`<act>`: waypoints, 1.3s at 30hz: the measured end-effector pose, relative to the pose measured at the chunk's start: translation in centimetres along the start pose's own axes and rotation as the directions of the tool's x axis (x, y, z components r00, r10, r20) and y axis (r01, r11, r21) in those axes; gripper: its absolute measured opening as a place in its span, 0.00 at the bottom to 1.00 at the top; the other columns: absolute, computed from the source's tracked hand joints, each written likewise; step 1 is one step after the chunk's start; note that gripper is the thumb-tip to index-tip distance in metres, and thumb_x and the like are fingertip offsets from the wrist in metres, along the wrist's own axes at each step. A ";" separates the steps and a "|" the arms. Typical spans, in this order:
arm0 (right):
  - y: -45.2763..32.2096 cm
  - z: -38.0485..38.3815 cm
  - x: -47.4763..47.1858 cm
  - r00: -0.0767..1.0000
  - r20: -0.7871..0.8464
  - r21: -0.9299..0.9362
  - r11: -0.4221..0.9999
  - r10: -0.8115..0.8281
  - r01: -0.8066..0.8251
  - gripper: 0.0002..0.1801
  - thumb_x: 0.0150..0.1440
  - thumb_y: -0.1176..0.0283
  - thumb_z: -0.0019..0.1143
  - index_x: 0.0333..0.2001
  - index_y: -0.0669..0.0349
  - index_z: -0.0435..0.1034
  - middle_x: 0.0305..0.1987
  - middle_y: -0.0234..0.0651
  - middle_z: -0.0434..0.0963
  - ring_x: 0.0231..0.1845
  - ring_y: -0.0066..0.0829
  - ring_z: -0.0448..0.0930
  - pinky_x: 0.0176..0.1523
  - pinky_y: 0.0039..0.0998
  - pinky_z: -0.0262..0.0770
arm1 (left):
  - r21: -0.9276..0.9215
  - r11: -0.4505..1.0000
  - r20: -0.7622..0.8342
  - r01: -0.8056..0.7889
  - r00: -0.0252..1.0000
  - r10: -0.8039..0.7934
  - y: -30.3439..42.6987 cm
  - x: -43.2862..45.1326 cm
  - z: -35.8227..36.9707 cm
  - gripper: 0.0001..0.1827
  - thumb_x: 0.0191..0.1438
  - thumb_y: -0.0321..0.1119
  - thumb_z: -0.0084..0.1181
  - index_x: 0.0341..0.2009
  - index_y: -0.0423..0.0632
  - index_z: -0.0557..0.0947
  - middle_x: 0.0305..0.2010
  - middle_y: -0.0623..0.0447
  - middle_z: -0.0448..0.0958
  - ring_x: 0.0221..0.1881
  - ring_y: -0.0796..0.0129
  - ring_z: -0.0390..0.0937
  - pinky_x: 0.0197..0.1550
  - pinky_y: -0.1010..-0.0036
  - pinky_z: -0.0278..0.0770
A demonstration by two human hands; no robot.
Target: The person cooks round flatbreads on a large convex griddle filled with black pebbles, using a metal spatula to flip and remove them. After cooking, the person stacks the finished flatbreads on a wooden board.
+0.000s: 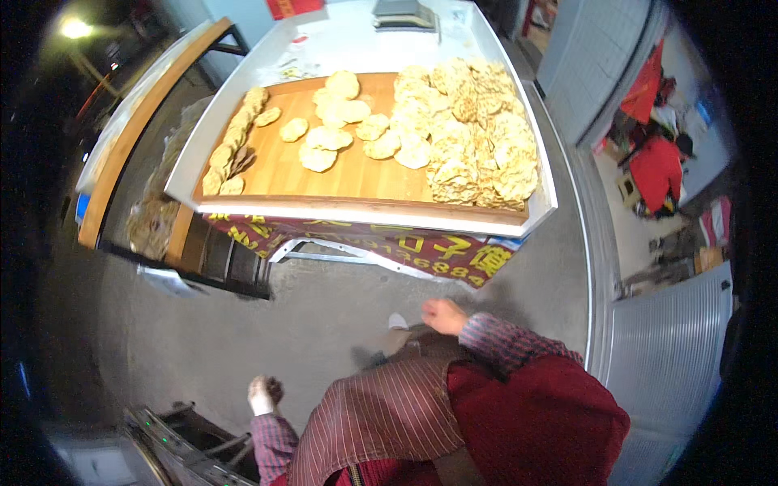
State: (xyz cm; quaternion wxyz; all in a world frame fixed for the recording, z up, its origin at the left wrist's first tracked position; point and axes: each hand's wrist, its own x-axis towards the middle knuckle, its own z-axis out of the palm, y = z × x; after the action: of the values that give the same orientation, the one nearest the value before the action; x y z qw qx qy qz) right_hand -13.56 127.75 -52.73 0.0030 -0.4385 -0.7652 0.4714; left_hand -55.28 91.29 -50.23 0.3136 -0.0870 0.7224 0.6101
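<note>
My right hand (445, 316) hangs in front of my body with its fingers curled and nothing visible in it. Its nearest object is the white-walled stall table (377, 217), beyond and above it. At the lower left, my left hand (261, 392) hangs by my side, blurred and partly dark; whether its fingers are closed does not show. On the table lies a wooden board (273, 173). Thin, bumpy flatbreads are heaped in a tall pile (480, 133) on its right. Loose flatbreads (328, 138) lie across the middle, and a leaning row (234, 136) lines its left edge.
A scale (404, 15) sits at the table's far end. A printed banner (389, 243) bearing writing hangs from its front. A wood-edged stand (152, 133) is at left, a black metal frame (194, 437) at lower left. At right, a person in red (656, 173) is inside a doorway.
</note>
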 end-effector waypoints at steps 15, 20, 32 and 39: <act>-13.3 -11.7 24.6 0.832 -0.540 -0.176 0.984 -0.129 0.038 0.12 0.55 0.66 0.61 0.36 0.65 0.74 0.41 0.50 0.77 0.46 0.55 0.77 0.49 0.50 0.74 | 0.271 0.936 0.774 -0.224 0.629 -0.073 24.9 19.5 33.6 0.32 0.62 0.55 0.63 0.61 0.44 0.77 0.47 0.47 0.83 0.41 0.64 0.82 0.42 0.68 0.81; -13.9 -11.9 26.5 0.799 -0.593 -0.274 0.908 0.099 -0.316 0.11 0.55 0.65 0.58 0.34 0.63 0.75 0.39 0.49 0.79 0.46 0.53 0.78 0.50 0.51 0.74 | 0.405 0.895 0.725 -0.189 0.663 -0.187 28.5 29.5 46.8 0.35 0.62 0.57 0.61 0.63 0.43 0.73 0.48 0.52 0.79 0.45 0.68 0.76 0.48 0.69 0.75; -15.0 -13.7 28.0 0.770 -0.471 0.031 0.880 0.431 -0.473 0.12 0.57 0.63 0.60 0.38 0.62 0.75 0.37 0.47 0.80 0.43 0.52 0.81 0.48 0.50 0.75 | 0.658 0.514 0.602 -0.551 0.794 0.081 25.6 35.8 66.5 0.62 0.41 0.62 0.76 0.68 0.32 0.63 0.65 0.31 0.70 0.66 0.46 0.71 0.68 0.61 0.69; -13.4 -17.5 31.6 0.711 -0.638 0.122 0.950 0.297 -0.287 0.26 0.56 0.62 0.62 0.55 0.63 0.68 0.51 0.57 0.79 0.52 0.61 0.78 0.53 0.54 0.75 | 0.653 0.357 0.672 -0.667 0.728 0.131 26.3 34.0 68.3 0.60 0.35 0.54 0.82 0.67 0.36 0.66 0.62 0.35 0.75 0.63 0.44 0.73 0.65 0.59 0.72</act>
State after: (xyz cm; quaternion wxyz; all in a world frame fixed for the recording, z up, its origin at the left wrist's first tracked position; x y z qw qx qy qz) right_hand -34.60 159.33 -46.19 0.1961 -0.6895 -0.6340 0.2901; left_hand -71.75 170.23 -51.53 0.3240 0.4374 0.8112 0.2138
